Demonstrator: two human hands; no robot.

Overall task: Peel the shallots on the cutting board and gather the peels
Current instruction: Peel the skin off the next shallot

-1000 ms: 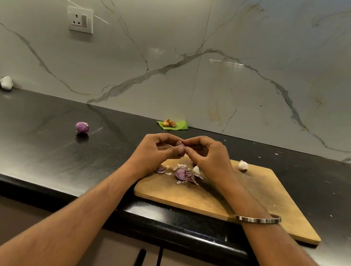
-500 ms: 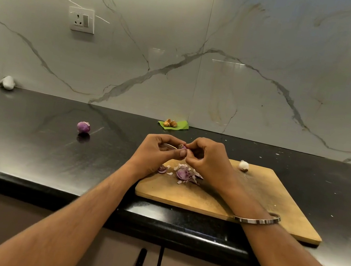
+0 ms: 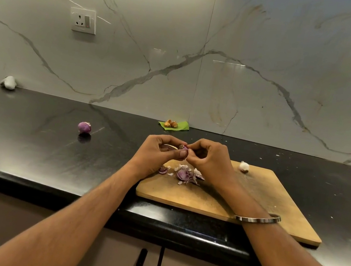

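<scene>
A: While both hands meet above the board (image 3: pixel 217 199), what are they holding?

B: A small shallot (image 3: pixel 184 147), only its purple tip showing. The left hand (image 3: pixel 159 153) curls round it, thumb pressed across the front; the right hand (image 3: pixel 207 157) pinches at its top with curled fingertips. Both are clamped on it, raised off the board's far left corner.

A: And the peels (image 3: pixel 184 173)?

B: Purple and white scraps lie in a loose heap on the board, just beneath the hands, at about 6 o'clock from them.

A: Anything else on the board?

B: A pale bulb (image 3: pixel 244 166) near the far edge, at 3 o'clock from the hands.

A: Off the board?

B: A purple shallot (image 3: pixel 84 127) sits on the black counter (image 3: pixel 30 144) at 9 o'clock, well apart from the board. At 12 o'clock, against the marble wall (image 3: pixel 270 79), a green leaf (image 3: pixel 180 125) carries small brown pieces. A grey lump (image 3: pixel 8 82) rests at the far left.

A: Any writing or brand?

B: None legible. The socket (image 3: pixel 83 20) on the wall bears no readable mark, nor does the bangle (image 3: pixel 257 218) on the right wrist.
</scene>
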